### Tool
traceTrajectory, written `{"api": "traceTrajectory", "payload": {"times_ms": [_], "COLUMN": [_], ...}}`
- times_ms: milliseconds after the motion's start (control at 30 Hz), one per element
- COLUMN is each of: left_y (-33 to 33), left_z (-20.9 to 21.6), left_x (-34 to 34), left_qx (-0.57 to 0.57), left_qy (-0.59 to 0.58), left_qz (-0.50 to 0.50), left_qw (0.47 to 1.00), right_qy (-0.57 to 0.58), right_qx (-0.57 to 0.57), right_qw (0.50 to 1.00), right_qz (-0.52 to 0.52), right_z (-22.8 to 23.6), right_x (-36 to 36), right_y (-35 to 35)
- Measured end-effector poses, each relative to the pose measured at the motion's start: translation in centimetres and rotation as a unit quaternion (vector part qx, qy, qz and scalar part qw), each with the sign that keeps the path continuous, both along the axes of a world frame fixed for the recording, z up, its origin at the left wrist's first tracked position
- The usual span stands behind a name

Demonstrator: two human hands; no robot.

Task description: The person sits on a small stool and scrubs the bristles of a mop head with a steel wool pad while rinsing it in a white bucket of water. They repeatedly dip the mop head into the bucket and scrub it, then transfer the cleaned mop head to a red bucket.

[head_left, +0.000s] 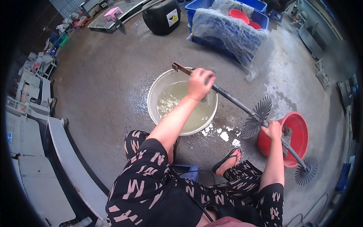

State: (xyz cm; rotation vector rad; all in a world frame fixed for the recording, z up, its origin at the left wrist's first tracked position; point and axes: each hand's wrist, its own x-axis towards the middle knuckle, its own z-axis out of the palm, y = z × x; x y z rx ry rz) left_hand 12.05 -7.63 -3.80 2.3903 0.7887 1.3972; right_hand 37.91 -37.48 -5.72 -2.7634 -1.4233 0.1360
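Note:
A long grey metal shaft (232, 99) slants from above the pail down to the right, with fan-like bladed discs along it. One disc (263, 108) sits mid-shaft; another disc (307, 171) is at the lower right end. My left hand (200, 84), slightly blurred, is closed around the upper part of the shaft over the pail. A rusty brown bar (181, 68) juts out beyond that hand. My right hand (272, 130) grips the shaft just below the middle disc, beside the red bucket. The round pail (152, 96) holds cloudy, yellowish liquid with bright reflections.
A red bucket (302, 125) containing grey tangled material stands at right. White splotches (224, 136) mark the wet floor near my sandalled foot (228, 162). Farther off are a black drum (162, 17) and a blue crate (227, 41) draped with plastic. Machinery (32, 140) lines the left.

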Motion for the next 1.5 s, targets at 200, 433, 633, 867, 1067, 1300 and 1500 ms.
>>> {"api": "traceTrajectory", "payload": {"times_ms": [200, 433, 633, 867, 1067, 1300, 1500], "left_y": [0.1, 2.1, 3.0, 1.6, 4.0, 4.5, 6.2], "left_z": [-2.4, -12.0, -1.3, 0.0, -0.2, 0.5, 1.1], "left_x": [-6.2, -8.5, -9.2, -3.3, -3.4, -3.1, -4.1], "left_qx": [-0.176, -0.357, -0.366, -0.171, -0.201, -0.234, -0.225], "left_qy": [0.280, 0.643, 0.165, 0.093, 0.090, 0.111, 0.137], "left_qz": [-0.018, -0.083, -0.066, 0.079, 0.110, 0.119, 0.150], "left_qw": [0.944, 0.673, 0.913, 0.978, 0.969, 0.958, 0.953], "right_qy": [-0.008, -0.009, 0.000, -0.029, -0.014, -0.002, -0.016], "right_qx": [0.009, 0.003, 0.018, 0.032, 0.024, 0.021, 0.033], "right_qw": [1.000, 1.000, 1.000, 0.999, 1.000, 1.000, 0.999], "right_qz": [-0.002, -0.015, -0.020, -0.002, -0.009, -0.019, 0.000], "right_z": [-0.3, 0.6, 0.1, 0.3, 0.5, 0.6, -0.1], "right_x": [0.2, -0.7, -0.4, -0.2, -0.2, -0.5, 0.0], "right_y": [-0.3, 0.2, -0.2, -0.4, 0.0, -0.2, -0.9]}}
